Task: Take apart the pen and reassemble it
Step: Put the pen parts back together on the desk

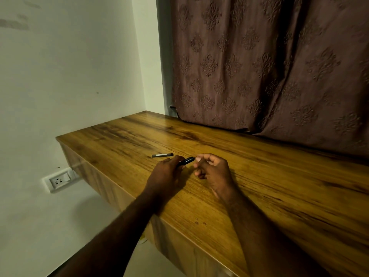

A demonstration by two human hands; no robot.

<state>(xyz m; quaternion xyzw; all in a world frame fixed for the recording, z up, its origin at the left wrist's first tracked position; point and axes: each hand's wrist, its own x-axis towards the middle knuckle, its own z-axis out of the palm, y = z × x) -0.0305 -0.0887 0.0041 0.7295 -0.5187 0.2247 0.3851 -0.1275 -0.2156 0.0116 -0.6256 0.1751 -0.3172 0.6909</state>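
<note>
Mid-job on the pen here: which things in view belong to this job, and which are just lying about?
Part of the job:
- pen body, gripped by the left hand, with the right hand pinching at its tip end
- loose pen piece, lying on the table beyond the left hand

Just there:
- table
- curtain
- wall socket

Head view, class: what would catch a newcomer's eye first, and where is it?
The two hands meeting mid-table: the left hand grips a black pen and the right hand pinches its tip. Just beyond the left hand, a dark pen piece lies loose on the wooden table, with a patterned brown curtain hanging behind.
</note>
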